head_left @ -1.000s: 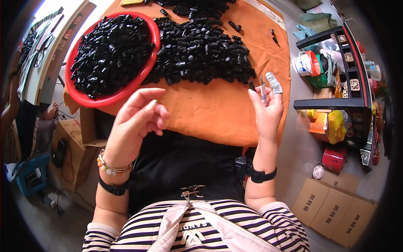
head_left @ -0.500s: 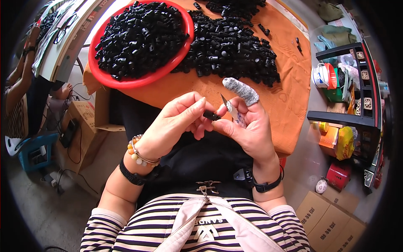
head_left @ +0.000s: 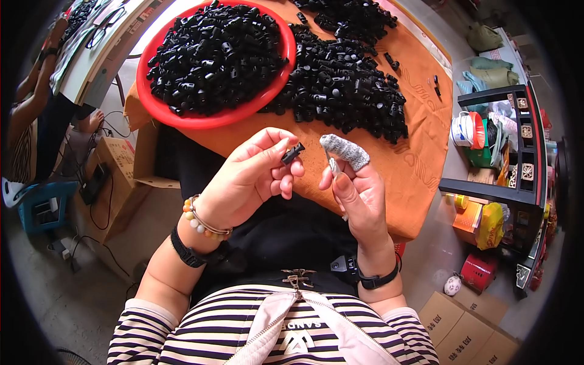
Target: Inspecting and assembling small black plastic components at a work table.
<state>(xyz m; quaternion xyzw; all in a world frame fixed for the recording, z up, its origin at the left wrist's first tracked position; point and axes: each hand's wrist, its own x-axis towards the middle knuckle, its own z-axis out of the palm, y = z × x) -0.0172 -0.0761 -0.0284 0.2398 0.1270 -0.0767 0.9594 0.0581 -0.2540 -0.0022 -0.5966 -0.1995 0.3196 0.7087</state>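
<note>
My left hand (head_left: 250,167) pinches a small black plastic part (head_left: 293,154) between thumb and fingertips, just past the table's near edge. Facing it, my right hand (head_left: 360,198) grips a small knife (head_left: 333,165); its thin blade points up and the handle looks wrapped in pale material. A grey knitted sleeve (head_left: 345,150) covers one finger of that hand. The blade and the black part are apart. Beyond my hands, a heap of similar black parts (head_left: 347,85) lies on the orange cloth (head_left: 420,164), beside a red basin (head_left: 146,100) piled with more.
Shelving (head_left: 493,188) with bags and boxes stands at the right, above cardboard boxes (head_left: 456,328) on the floor. At the left are a cardboard box (head_left: 115,188), a blue stool (head_left: 45,210) and cables. Another person's arm (head_left: 39,85) shows at the far left table.
My hands have drawn apart; before, the black part was between both. The left hand keeps it, now tilted, and my right thumb has come up against the knife.
</note>
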